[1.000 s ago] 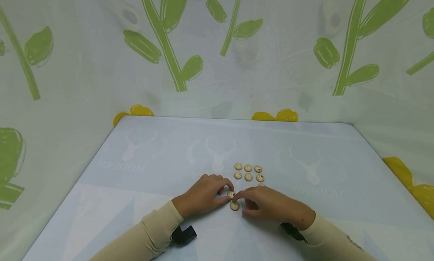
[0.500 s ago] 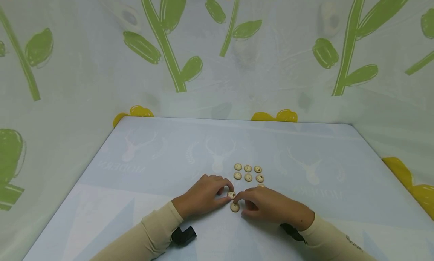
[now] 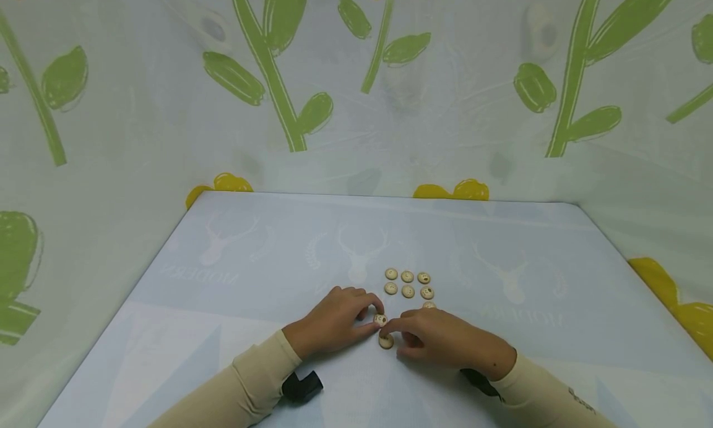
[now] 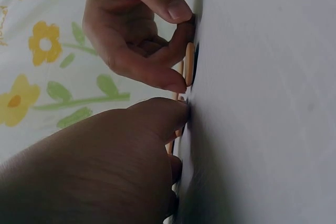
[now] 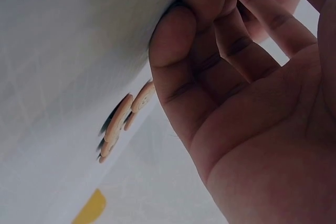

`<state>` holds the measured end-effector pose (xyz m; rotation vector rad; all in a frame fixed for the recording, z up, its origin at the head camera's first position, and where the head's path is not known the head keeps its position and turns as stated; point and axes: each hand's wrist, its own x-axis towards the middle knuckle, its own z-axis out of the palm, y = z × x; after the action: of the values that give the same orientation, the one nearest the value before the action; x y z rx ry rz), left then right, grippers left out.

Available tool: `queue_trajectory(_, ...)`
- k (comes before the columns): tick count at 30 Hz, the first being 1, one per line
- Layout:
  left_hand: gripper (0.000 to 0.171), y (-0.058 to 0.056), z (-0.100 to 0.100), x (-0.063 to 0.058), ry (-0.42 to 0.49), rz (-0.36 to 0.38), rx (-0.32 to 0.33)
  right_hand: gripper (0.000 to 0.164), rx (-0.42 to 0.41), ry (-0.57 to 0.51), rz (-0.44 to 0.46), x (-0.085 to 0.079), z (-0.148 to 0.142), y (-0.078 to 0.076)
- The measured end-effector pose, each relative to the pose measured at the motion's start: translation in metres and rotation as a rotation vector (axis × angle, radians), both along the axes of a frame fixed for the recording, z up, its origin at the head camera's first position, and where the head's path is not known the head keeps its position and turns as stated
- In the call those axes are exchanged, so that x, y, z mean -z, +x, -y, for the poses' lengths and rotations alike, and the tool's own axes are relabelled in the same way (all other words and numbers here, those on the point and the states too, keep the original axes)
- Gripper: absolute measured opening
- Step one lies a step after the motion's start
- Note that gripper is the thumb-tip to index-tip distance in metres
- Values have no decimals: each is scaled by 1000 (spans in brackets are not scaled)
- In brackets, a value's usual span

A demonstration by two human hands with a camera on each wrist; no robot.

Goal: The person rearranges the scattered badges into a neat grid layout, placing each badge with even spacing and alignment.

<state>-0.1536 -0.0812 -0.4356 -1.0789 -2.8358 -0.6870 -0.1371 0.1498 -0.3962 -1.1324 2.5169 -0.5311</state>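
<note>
My left hand (image 3: 341, 316) pinches a small round wooden disc (image 3: 380, 320) with dark marks on its face, between thumb and index finger. A second wooden disc (image 3: 386, 341) lies flat just nearer to me. My right hand (image 3: 445, 336) reaches in from the right; its index fingertip touches the far edge of that second disc, and its thumb stays apart from it. In the left wrist view, the right hand's fingers (image 4: 157, 80) come right to the edge of this disc (image 4: 190, 64). The right wrist view shows bent fingers (image 5: 176, 40) low over the table.
Beyond my hands, several matching discs (image 3: 408, 291) lie in two short rows. Another disc (image 3: 428, 305) sits below them, partly covered by the right hand. The pale table (image 3: 278, 248) has faint deer prints; a flower-patterned curtain (image 3: 445, 137) hangs behind it.
The nearer disc has shifted very slightly towards me, with my right index finger at its far edge. My left hand keeps its pinch in the same place.
</note>
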Motion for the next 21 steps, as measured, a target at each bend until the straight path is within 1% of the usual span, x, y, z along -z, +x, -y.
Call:
queue_trajectory(2,19,0,0,0,1,-1,0,29,-1,-1,-7,0,0,0)
queue_trajectory(14,19,1,0,-1,-5,4,-2,20,25,1,14,-2,3,1)
queue_trajectory(21,19,1,0,-1,-13,25,-9,14,27,-8,23,0,3,0)
